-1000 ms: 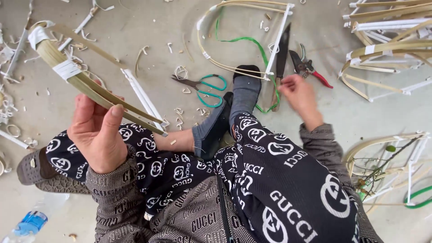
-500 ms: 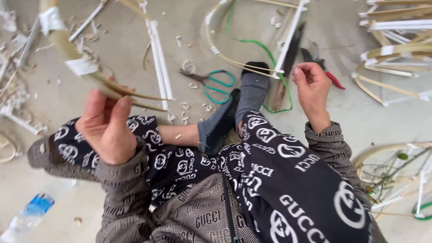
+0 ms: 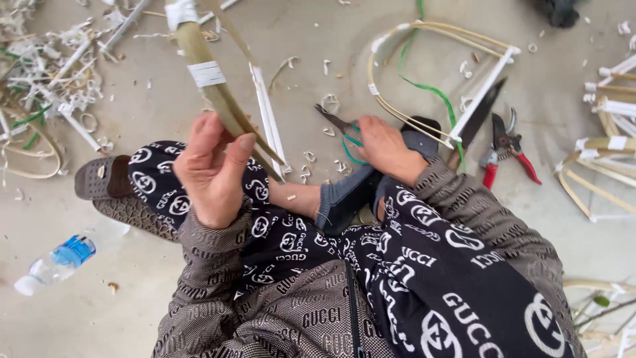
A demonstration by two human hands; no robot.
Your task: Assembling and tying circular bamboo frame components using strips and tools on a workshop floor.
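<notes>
The left hand (image 3: 212,174) pinches a bundle of pale bamboo strips bound with white tape (image 3: 218,99); the right hand (image 3: 383,147), beside it, closes over green-handled scissors (image 3: 341,129). Keeping the bundle steady should help.

the left hand (image 3: 211,171) holds a bundle of strips (image 3: 218,99) above the left knee. the right hand (image 3: 384,147) rests on scissors (image 3: 341,129) on the floor (image 3: 132,278) ahead. pruning shears (image 3: 507,149) lie further right, a bottle (image 3: 63,257) far left, beside a sandal (image 3: 106,178).
</notes>
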